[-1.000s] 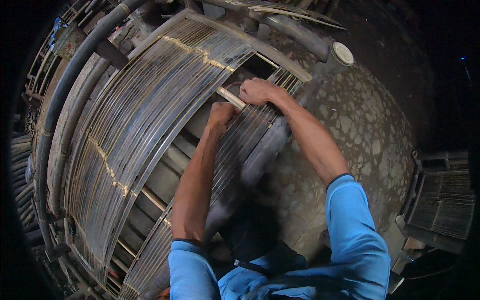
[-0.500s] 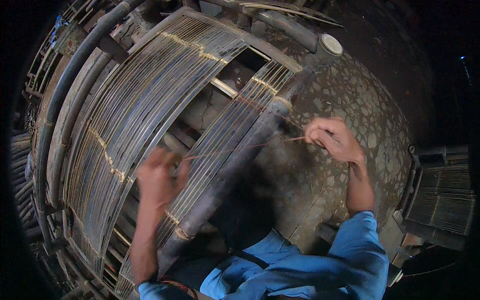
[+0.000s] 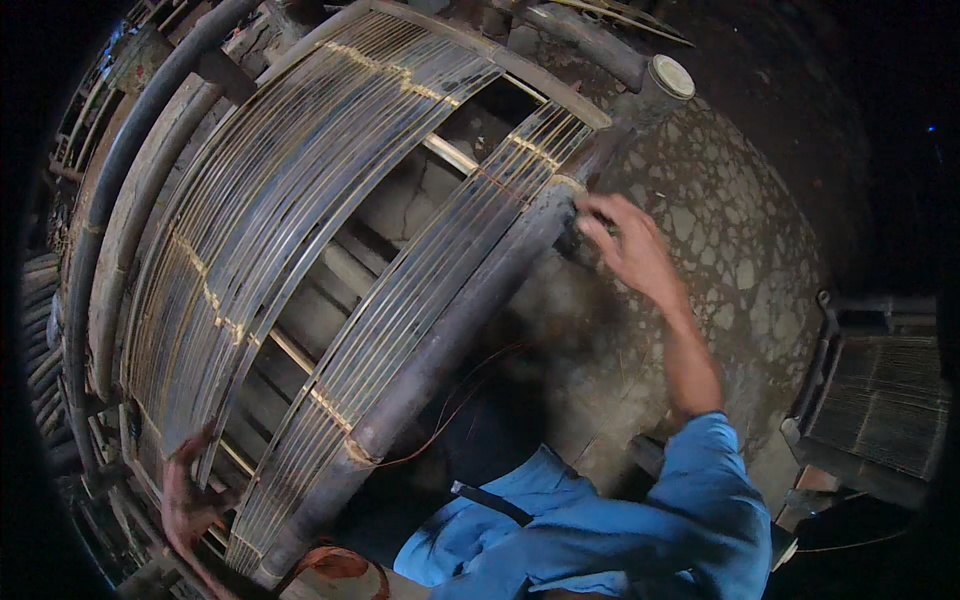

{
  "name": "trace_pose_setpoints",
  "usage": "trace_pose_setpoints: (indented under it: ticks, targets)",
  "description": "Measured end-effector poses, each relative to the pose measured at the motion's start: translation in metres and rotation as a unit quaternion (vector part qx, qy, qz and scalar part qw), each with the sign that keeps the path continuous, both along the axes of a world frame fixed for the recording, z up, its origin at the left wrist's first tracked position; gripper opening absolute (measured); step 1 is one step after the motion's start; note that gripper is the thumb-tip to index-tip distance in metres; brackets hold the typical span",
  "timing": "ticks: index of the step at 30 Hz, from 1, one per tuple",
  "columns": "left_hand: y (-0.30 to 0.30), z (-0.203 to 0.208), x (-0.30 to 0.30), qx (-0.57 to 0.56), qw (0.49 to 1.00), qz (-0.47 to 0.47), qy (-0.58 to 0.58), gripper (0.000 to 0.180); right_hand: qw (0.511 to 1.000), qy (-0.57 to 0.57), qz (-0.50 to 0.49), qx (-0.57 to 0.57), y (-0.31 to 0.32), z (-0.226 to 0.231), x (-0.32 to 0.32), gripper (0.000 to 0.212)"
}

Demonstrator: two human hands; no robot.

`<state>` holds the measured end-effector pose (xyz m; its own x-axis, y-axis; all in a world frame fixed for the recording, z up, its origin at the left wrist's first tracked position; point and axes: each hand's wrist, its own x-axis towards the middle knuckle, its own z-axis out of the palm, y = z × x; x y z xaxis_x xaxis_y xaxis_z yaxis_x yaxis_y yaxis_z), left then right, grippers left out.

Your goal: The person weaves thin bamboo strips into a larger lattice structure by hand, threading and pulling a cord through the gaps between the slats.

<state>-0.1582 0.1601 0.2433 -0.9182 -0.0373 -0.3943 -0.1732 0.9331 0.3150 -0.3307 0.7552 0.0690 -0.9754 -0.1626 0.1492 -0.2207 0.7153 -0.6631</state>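
Note:
A frame of long, thin bamboo slats stretches away from me, bound across with pale lashings. At its right edge runs a thick dark bamboo pole. My right hand is beside the pole's far end, fingers stretched toward it and slightly blurred, holding nothing that I can see. Down at the near left, my left hand has its fingers apart by the slats' near ends. Thin reddish twine hangs in a loose curve from the pole's near lashing. A brown strip coil lies at the pole's near end.
Between the slat groups an open gap shows crosspieces. Curved poles stand along the left. A pale round lid or container top sits at the far right of the frame. Another slatted frame is at right, on stony ground.
The twine that was stretched between my hands now hangs loose. My left hand has moved down and left; my right hand has moved up and left to the pole's far end.

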Motion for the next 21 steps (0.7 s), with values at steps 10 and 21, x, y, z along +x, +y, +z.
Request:
trace_pose_setpoints:
  ticks: [10, 21]
  targets:
    - [0.241, -0.231, -0.216, 0.152, 0.974, 0.009, 0.166, 0.043, 0.985, 0.122, -0.042, 0.116, -0.08, -0.063, -0.067, 0.034]
    - [0.26, -0.257, -0.222, 0.134, 0.98, 0.094, 0.111, 0.056, 0.728, -0.116, 0.051, -0.674, -0.093, -0.038, -0.109, 0.036]
